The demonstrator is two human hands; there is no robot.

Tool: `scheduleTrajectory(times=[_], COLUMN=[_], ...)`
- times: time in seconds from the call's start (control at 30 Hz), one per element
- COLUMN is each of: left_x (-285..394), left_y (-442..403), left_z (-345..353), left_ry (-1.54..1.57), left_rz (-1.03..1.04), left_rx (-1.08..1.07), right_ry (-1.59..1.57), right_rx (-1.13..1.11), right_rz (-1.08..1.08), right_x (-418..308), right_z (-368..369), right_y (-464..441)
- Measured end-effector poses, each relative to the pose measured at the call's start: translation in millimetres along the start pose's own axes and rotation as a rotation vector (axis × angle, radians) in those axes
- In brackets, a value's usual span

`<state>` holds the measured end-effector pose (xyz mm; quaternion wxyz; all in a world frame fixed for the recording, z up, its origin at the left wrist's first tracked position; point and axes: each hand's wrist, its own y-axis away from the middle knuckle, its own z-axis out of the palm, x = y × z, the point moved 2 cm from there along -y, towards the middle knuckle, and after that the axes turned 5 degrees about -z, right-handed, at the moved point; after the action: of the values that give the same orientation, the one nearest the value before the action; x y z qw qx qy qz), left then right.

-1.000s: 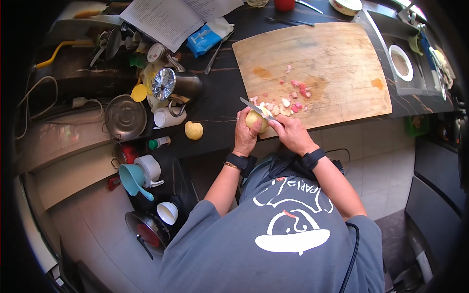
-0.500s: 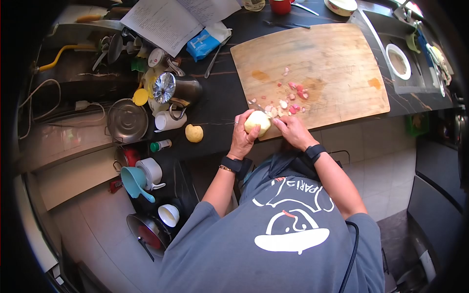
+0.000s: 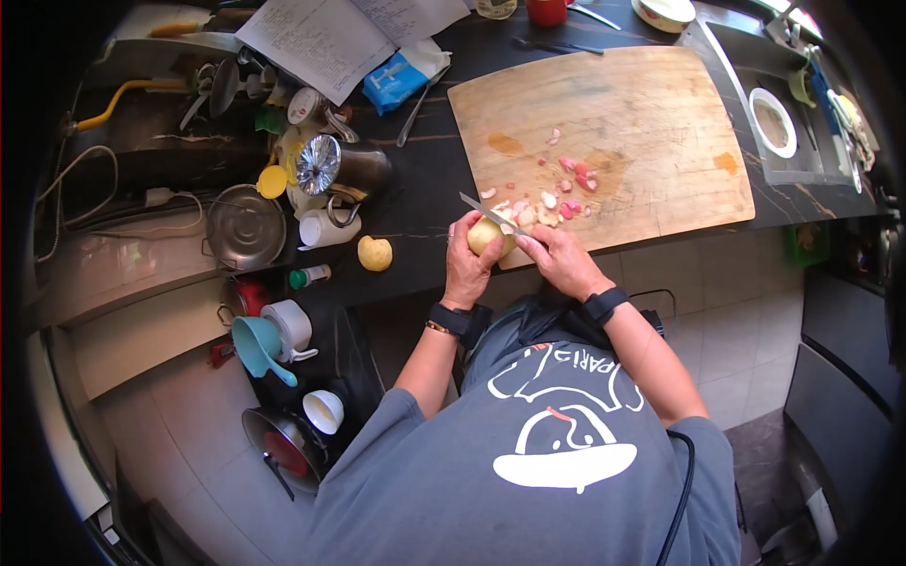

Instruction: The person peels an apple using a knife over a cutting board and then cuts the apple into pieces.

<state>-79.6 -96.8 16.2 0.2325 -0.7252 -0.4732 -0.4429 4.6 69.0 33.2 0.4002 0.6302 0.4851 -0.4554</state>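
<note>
My left hand (image 3: 467, 266) is wrapped around a pale yellow round fruit (image 3: 484, 240) that looks like a peeled apple. In my right hand (image 3: 568, 262) is a small knife (image 3: 484, 211); its blade points left across the top of the apple, and its handle is hidden by my fingers. Both hands are at the near left edge of the wooden cutting board (image 3: 651, 113). Several red and whitish peel pieces (image 3: 548, 200) lie on the board just beyond them. A second yellow round fruit (image 3: 375, 254) sits on the dark counter to the left.
Left of the board stand a metal moka pot (image 3: 360, 176) and a white mug (image 3: 328, 228). A blue packet (image 3: 394, 83) and an open book (image 3: 316, 42) lie farther back. At right is a sink (image 3: 802, 174) with a white ring-shaped item (image 3: 772, 123).
The knife blade has come up and over the apple, now plainly visible. The apple has turned and tilted slightly in my left hand, while my right hand has shifted a little left.
</note>
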Motion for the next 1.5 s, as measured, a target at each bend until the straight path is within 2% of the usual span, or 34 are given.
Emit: scheduleTrajectory(times=[0.1, 0.27, 0.47, 0.6, 0.67, 0.77, 0.93, 1.17, 1.37, 1.5], left_x=[-4.4, -7.0, -3.9, -3.0, -2.6, -7.4, -15.2, -19.3, -14.6, -12.4], left_y=[1.7, 2.9, 3.7, 3.2, 3.2, 4.4, 7.2, 9.5, 9.7, 7.1], left_z=[3.1, 7.1, 9.8, 6.9, 5.4, 4.5, 4.5, 4.3, 3.4, 4.3], left_ry=[0.065, -0.093, -0.071, -0.039, -0.074, -0.075, -0.064, -0.075, -0.058, -0.069], left_rz=[0.009, 0.016, 0.008, -0.002, 0.084, 0.097, 0.070, 0.088, 0.102, 0.072], left_rx=[0.045, 0.105, 0.135, 0.094, 0.059, 0.045, 0.044, 0.029, 0.030, 0.011], right_ry=[0.015, 0.087, 0.131, 0.062, 0.026, 0.033, 0.040, 0.091, 0.072, 0.088], right_rx=[-0.016, -0.021, 0.023, -0.014, -0.020, -0.063, -0.046, -0.080, -0.060, -0.057], right_rz=[0.001, -0.005, -0.036, 0.067, 0.091, 0.201, 0.064, 0.021, 0.076, -0.022], right_x=[-1.7, -5.7, -1.7, 8.6, 18.1, 22.4, -0.6, -9.5, 0.9, -11.3], right_z=[-0.6, 0.1, 5.7, 5.2, 3.1, -0.5, -2.4, -3.7, -3.7, -4.8], right_y=[0.7, -0.1, -1.1, -6.5, -8.6, -7.5, -3.8, -3.3, -3.8, -0.8])
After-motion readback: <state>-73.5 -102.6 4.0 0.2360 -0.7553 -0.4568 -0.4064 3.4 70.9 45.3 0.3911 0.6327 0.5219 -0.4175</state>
